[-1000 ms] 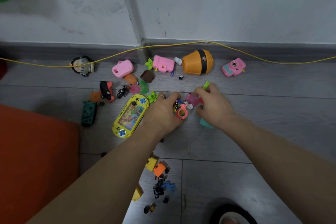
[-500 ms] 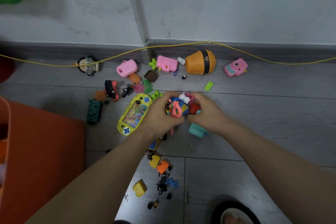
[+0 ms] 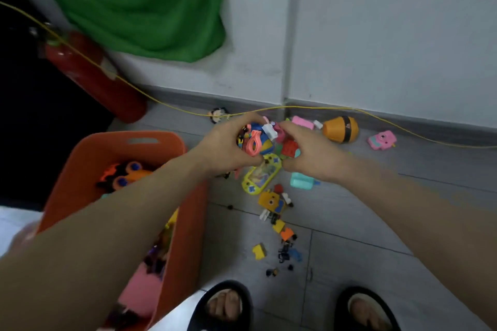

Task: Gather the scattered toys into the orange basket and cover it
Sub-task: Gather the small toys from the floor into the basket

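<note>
Green cloth, red extinguisher, yellow cord

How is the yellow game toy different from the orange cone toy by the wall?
The yellow game toy is flat and oblong with a picture screen; the orange cone toy is rounded with a black band. The game toy lies partly under the hands; the cone toy lies clear beside the wall. Both are still outside the basket.

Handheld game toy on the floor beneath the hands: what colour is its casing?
Yellow, on the handheld game toy, seen in the head view.
</note>
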`<action>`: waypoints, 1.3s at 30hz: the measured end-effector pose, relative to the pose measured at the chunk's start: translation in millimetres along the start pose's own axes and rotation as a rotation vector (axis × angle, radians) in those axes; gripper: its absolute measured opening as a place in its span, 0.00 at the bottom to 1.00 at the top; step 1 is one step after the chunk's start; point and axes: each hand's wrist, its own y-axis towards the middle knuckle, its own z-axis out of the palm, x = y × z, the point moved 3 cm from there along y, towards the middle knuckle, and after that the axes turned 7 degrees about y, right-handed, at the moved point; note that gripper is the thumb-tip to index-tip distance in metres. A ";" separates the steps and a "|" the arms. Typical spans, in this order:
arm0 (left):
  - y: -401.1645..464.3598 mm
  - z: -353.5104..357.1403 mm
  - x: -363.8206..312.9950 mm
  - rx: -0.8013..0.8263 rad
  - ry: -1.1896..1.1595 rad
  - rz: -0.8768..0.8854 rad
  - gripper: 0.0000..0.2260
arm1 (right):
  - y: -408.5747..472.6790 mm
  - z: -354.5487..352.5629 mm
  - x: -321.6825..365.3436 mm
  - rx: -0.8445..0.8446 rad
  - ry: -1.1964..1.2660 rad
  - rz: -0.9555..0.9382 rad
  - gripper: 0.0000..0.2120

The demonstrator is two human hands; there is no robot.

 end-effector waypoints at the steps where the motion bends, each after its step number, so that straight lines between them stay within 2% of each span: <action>1: -14.7 -25.4 0.2 -0.029 0.018 -0.007 0.27 | 5.1 0.1 26.9 0.008 -0.025 -0.035 0.28; 4: -68.4 -104.5 3.5 -0.151 0.095 -0.045 0.27 | 24.1 14.5 112.0 -0.009 -0.035 -0.162 0.27; 6: -105.9 -146.0 14.5 -0.206 0.174 -0.098 0.27 | 36.3 37.8 161.7 -0.010 -0.030 -0.216 0.24; 9: -151.3 -176.5 45.9 -0.253 0.277 -0.206 0.29 | 52.5 79.8 208.3 -0.002 -0.015 -0.247 0.18; 15: -190.3 -137.1 112.8 -0.066 0.345 -0.559 0.47 | 57.8 147.7 210.5 0.085 -0.036 -0.079 0.22; 20: -160.9 -116.2 105.8 -0.050 0.337 -0.634 0.35 | 46.4 89.0 166.5 -0.091 -0.081 0.007 0.18; 25: -88.0 -83.3 52.7 -0.067 0.456 -0.403 0.29 | 29.6 20.6 83.8 -0.137 -0.129 0.178 0.19; 30: 2.9 7.0 1.0 0.030 0.371 -0.198 0.30 | 6.5 -27.4 -15.9 -0.214 -0.208 0.373 0.23; 34: 64.4 88.6 -7.5 0.196 0.398 -0.231 0.40 | -6.4 -46.5 -102.8 -0.253 -0.131 0.520 0.23; 37: 100.5 131.3 -7.5 0.231 0.463 -0.228 0.44 | -7.9 -56.5 -167.1 -0.368 -0.001 0.651 0.34; 39: 125.0 154.2 -4.4 0.226 0.511 -0.204 0.45 | -7.8 -60.2 -206.6 -0.378 0.033 0.718 0.42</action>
